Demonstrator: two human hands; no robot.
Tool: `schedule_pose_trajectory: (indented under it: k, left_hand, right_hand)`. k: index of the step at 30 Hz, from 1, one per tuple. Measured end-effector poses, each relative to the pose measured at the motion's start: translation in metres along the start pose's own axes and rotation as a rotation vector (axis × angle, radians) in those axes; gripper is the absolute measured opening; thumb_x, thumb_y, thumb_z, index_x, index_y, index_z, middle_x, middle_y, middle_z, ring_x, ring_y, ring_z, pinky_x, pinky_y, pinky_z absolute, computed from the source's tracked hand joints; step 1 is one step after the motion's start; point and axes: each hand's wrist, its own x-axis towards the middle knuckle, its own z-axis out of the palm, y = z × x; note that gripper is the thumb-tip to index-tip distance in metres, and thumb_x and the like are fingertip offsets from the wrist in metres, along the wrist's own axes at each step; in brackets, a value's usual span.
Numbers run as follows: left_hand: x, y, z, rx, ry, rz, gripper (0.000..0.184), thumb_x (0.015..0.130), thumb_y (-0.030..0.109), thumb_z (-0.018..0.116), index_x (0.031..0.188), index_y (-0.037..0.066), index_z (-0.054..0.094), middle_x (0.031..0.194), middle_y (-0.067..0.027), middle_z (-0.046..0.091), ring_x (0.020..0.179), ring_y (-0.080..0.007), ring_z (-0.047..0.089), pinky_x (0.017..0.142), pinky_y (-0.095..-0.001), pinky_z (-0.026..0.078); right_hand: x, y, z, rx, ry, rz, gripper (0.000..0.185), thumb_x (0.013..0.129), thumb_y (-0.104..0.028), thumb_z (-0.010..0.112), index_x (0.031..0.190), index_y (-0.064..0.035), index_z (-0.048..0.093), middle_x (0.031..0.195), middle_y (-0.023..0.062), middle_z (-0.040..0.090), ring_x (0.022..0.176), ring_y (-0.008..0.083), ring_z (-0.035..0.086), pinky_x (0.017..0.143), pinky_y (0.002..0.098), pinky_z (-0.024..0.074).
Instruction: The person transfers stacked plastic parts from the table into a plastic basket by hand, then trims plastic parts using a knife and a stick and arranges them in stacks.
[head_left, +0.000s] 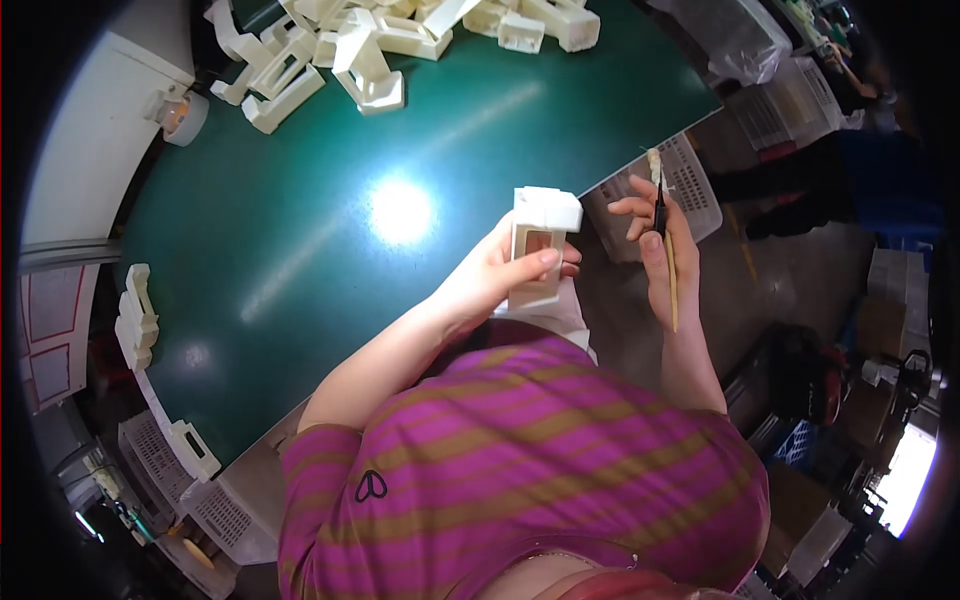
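Observation:
My left hand (pixel 500 270) is closed around a cream-white plastic housing (pixel 545 212), held upright near my body at the table edge. The housing has a blocky top and a rectangular window, and my thumb lies across its lower part. To the right, beyond the table edge, my right hand (pixel 672 260) grips a slim tool (pixel 672 280) with a tan wooden handle and a dark middle. A pale clump sits at the tool's upper tip; whether it is a brush or a blade I cannot tell. The two hands are apart.
A heap of similar cream plastic parts (pixel 375 50) lies at the table's far side. More white parts (pixel 138 318) rest along the left edge of the green table (pixel 300 290). A white basket (pixel 690 170) stands below on the right, with a person in dark trousers (pixel 800 180) beyond.

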Motion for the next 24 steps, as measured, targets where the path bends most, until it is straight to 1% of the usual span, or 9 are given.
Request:
schedule_pose_trajectory:
  k: [2,3,6,7,9,16,18,20,24]
  left_hand:
    - [-0.001,-0.021,-0.011,-0.357,-0.133,-0.071,0.067,0.097,0.045,0.053,0.148,0.009,0.027,0.13,-0.0186,0.054,0.124,-0.0306,0.053,0.104,-0.0455,0.043]
    - [-0.001,-0.027,-0.013,-0.419,-0.159,-0.111,0.068,0.1,0.052,0.038,0.15,0.009,0.024,0.14,-0.021,0.047,0.13,-0.0332,0.048,0.107,-0.0488,0.041]
    - [-0.002,-0.034,-0.013,-0.553,-0.142,-0.148,0.066,0.101,0.053,0.032,0.15,0.01,0.023,0.145,-0.0205,0.041,0.133,-0.0344,0.044,0.108,-0.0502,0.039]
    - [-0.002,-0.035,-0.013,-0.569,-0.15,-0.143,0.066,0.101,0.052,0.031,0.15,0.009,0.022,0.147,-0.0194,0.04,0.135,-0.0346,0.042,0.109,-0.0511,0.038]
    - [-0.001,-0.036,-0.013,-0.6,-0.169,-0.134,0.066,0.101,0.052,0.031,0.15,0.008,0.022,0.147,-0.0193,0.04,0.134,-0.0347,0.042,0.109,-0.0512,0.038]
    - [0.0,-0.037,-0.01,-0.673,-0.227,-0.127,0.067,0.101,0.05,0.034,0.15,0.006,0.022,0.148,-0.0193,0.038,0.134,-0.035,0.042,0.109,-0.0524,0.039]
    - [0.0,-0.038,-0.009,-0.638,-0.212,-0.134,0.067,0.1,0.05,0.035,0.15,0.007,0.022,0.148,-0.0192,0.037,0.135,-0.0347,0.042,0.109,-0.0526,0.039]
    - [0.001,-0.038,-0.008,-0.603,-0.198,-0.143,0.067,0.1,0.05,0.035,0.15,0.008,0.021,0.149,-0.0191,0.037,0.135,-0.0345,0.041,0.109,-0.0528,0.039]
    - [0.001,-0.042,-0.006,-0.431,-0.148,-0.136,0.071,0.095,0.05,0.05,0.149,0.014,0.023,0.145,-0.0167,0.041,0.135,-0.0308,0.041,0.11,-0.0503,0.038]
  right_hand:
    - [-0.017,0.004,0.001,-0.08,0.034,0.08,0.04,0.098,-0.025,0.056,0.133,-0.0041,0.054,0.1,0.0033,0.062,0.077,0.0095,0.048,0.074,0.0239,0.0429]
    - [-0.024,0.006,0.002,-0.159,0.067,0.128,0.037,0.098,-0.02,0.055,0.133,-0.0049,0.055,0.095,0.0037,0.062,0.074,0.0103,0.047,0.071,0.0244,0.0431]
    - [-0.035,0.014,-0.006,-0.41,-0.04,0.117,0.034,0.095,-0.008,0.058,0.129,-0.0078,0.06,0.086,0.0065,0.06,0.069,0.0134,0.049,0.068,0.0258,0.0439]
    - [-0.036,0.013,-0.006,-0.411,-0.044,0.115,0.034,0.095,-0.008,0.058,0.129,-0.0078,0.06,0.086,0.0065,0.06,0.069,0.0134,0.049,0.068,0.0258,0.0439]
    - [-0.037,0.011,-0.005,-0.467,0.0,0.084,0.033,0.089,-0.002,0.063,0.121,-0.0094,0.066,0.08,0.009,0.056,0.067,0.0169,0.051,0.067,0.0269,0.0443]
    - [-0.042,0.009,-0.001,-0.436,0.115,0.06,0.031,0.082,0.003,0.069,0.112,-0.0054,0.068,0.083,0.0099,0.061,0.071,0.0208,0.057,0.069,0.0283,0.0466]
    - [-0.041,0.007,-0.001,-0.442,0.094,-0.096,0.031,0.081,0.006,0.07,0.11,-0.0044,0.068,0.088,0.0113,0.064,0.077,0.0221,0.062,0.073,0.0298,0.0486]
    - [-0.041,0.005,-0.001,-0.45,0.092,-0.111,0.032,0.08,0.007,0.07,0.109,-0.0042,0.068,0.089,0.012,0.064,0.079,0.0231,0.063,0.073,0.0304,0.0493]
    - [-0.045,0.001,-0.001,-0.529,0.055,-0.174,0.033,0.078,0.008,0.071,0.108,-0.0038,0.068,0.09,0.0134,0.065,0.08,0.0253,0.065,0.07,0.0307,0.0506]
